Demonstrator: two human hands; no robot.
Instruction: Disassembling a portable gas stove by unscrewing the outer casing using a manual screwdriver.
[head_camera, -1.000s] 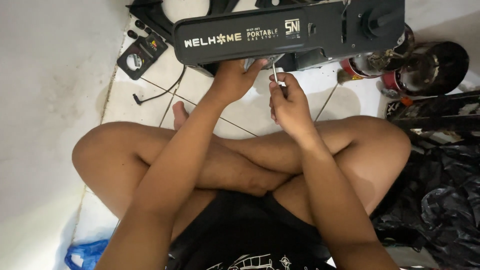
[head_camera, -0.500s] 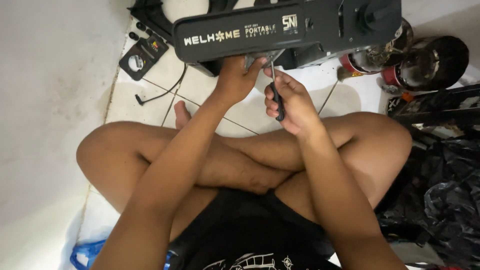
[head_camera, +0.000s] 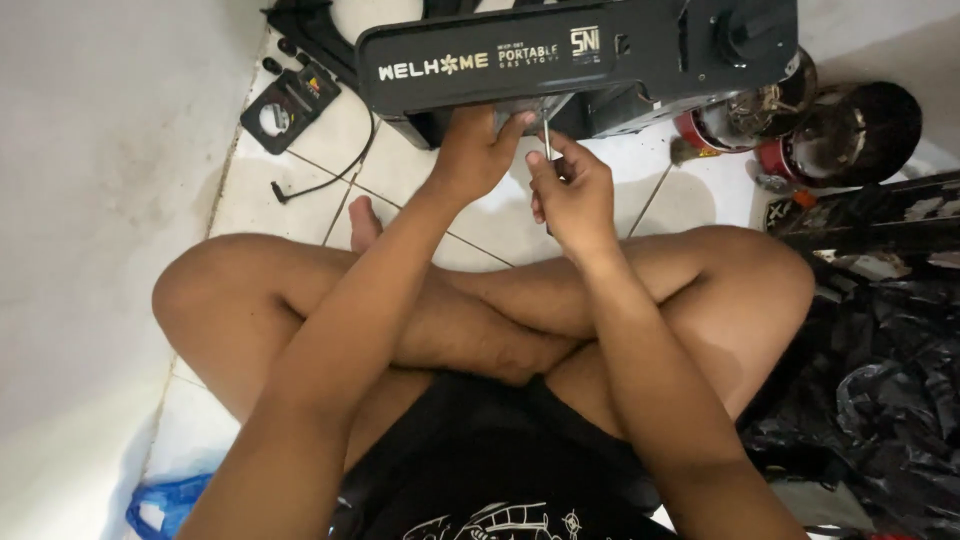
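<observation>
A black portable gas stove (head_camera: 580, 60) stands tipped on its side on the white tiled floor in front of my crossed legs. My left hand (head_camera: 475, 150) grips its lower edge, fingers curled under the casing. My right hand (head_camera: 572, 190) is closed around a screwdriver (head_camera: 546, 135), whose thin metal shaft points up into the underside of the stove. The tip of the shaft is hidden by the stove's edge.
A small black square part with a round hole (head_camera: 290, 100) and a thin black cable (head_camera: 330, 180) lie at the left. Round red-and-metal burner parts (head_camera: 790, 120) sit at the right. Black plastic bags (head_camera: 870, 400) fill the right side; a blue bag (head_camera: 165, 500) lies bottom left.
My right hand has shifted its hold on the screwdriver, with the shaft staying at the stove's underside. The left hand keeps its grip on the stove.
</observation>
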